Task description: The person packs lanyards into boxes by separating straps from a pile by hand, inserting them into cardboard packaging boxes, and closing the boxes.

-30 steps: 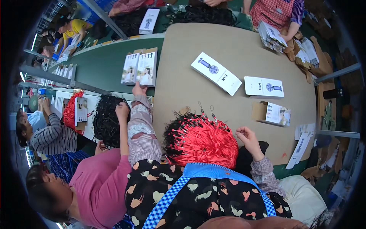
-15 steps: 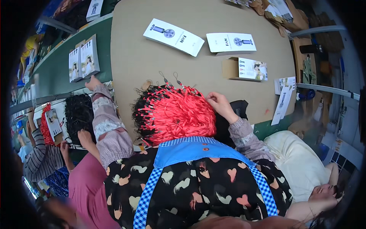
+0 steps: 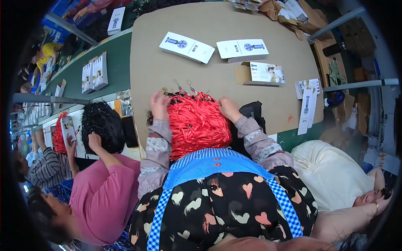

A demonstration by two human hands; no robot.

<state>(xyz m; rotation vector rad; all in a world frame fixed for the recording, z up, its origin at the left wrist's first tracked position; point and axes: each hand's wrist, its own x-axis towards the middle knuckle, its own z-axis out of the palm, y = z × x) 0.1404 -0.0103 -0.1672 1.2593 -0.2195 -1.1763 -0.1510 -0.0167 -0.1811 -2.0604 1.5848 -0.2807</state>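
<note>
A large bundle of red wrist straps [image 3: 199, 125] lies at the table's near edge, against my apron. Black cord loops and small clips stick out along its far side. My left hand [image 3: 160, 105] is at the bundle's far left corner, its fingers smeared by motion. On the right side, my right hand [image 3: 229, 109] has its fingers curled in against the edge of the red straps. Whatever those fingers pinch is too small to make out. Beside that wrist a black item [image 3: 252, 112] is partly covered by my sleeve.
White boxes with fan pictures [image 3: 187, 47] [image 3: 243, 49] and an open-flapped box [image 3: 266, 73] lie farther back on the tan tabletop [image 3: 167, 71]. More cartons [image 3: 307, 104] rest at the right edge. Left, a co-worker in pink [image 3: 104, 196] handles a black strap bundle [image 3: 101, 125].
My left hand has come back from the boxes on the green surface at left to the red bundle. My right hand has shifted slightly left, onto the bundle's edge.
</note>
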